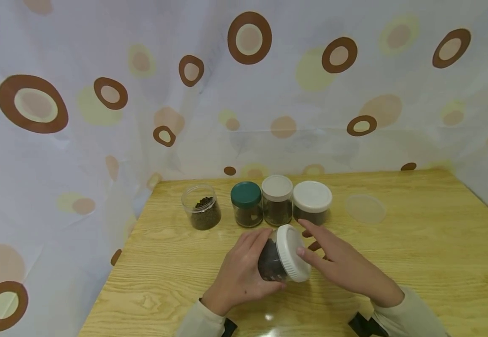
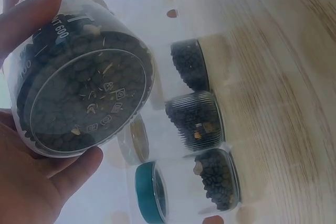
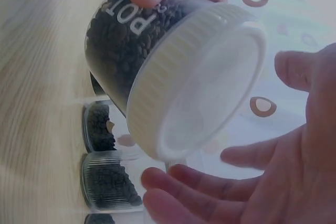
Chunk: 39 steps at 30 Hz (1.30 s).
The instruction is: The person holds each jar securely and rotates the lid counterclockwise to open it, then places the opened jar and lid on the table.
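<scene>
My left hand [image 1: 246, 271] grips a clear plastic jar [image 1: 270, 262] of dark beans or seeds, tilted with its ribbed white lid [image 1: 293, 252] toward the right. In the left wrist view the jar's bottom [image 2: 89, 98] faces the camera, thumb and fingers wrapped around its side. Beside the lid is my right hand [image 1: 338, 262], fingers spread and loosely bent. The right wrist view shows a gap between those fingers [image 3: 199, 192] and the white lid [image 3: 210, 87].
Behind stand a green-lidded jar [image 1: 246, 201], a tall white-lidded jar [image 1: 277, 196] and a wide white-lidded jar [image 1: 312, 199], all with dark contents. An uncovered jar [image 1: 203, 215] stands at left. A translucent disc [image 1: 366, 208] lies on the wooden table [image 1: 429, 243] at right.
</scene>
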Motion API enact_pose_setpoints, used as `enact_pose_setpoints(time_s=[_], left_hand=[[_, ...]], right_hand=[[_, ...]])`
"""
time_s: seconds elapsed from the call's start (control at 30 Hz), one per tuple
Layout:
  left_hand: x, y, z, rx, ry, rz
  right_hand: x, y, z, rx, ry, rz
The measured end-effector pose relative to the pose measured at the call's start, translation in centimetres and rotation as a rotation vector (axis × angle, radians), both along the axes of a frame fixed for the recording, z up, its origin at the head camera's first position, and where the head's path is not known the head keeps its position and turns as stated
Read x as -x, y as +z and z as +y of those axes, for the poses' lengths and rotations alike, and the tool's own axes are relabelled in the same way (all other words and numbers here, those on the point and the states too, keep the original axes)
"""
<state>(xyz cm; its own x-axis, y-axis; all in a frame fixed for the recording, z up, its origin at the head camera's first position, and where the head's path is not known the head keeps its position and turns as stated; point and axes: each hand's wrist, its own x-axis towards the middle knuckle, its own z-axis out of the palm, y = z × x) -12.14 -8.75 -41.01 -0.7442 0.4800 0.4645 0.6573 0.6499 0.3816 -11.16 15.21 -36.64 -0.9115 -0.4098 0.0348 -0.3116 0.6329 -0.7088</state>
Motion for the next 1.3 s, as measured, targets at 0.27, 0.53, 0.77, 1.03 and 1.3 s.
enact_pose_setpoints(time_s=[0.27,0.53,0.77,1.03,1.3], left_hand=[[0.1,-0.3,0.4,0.02,-0.018,0.082],[-0.1,-0.2,0.4,0.036,-0.015,0.11],[0.0,0.0,0.5,0.015,-0.021,0.101],[0.2,0.2,0.5,0.015,-0.024,0.095],[0.2,0.0,0.4,0.006,-0.018,0.096]], right_hand=[[0.4,0.1,-0.8,-0.059,-0.073,-0.143],[0.0,-0.5,-0.3,-0.02,0.049,-0.034],[0.0,-1.1,0.3,0.014,0.172,0.211],[0.0,-1.0,0.5,-0.009,0.183,0.276],[-0.1,-1.2,0.3,0.022,0.185,0.28]])
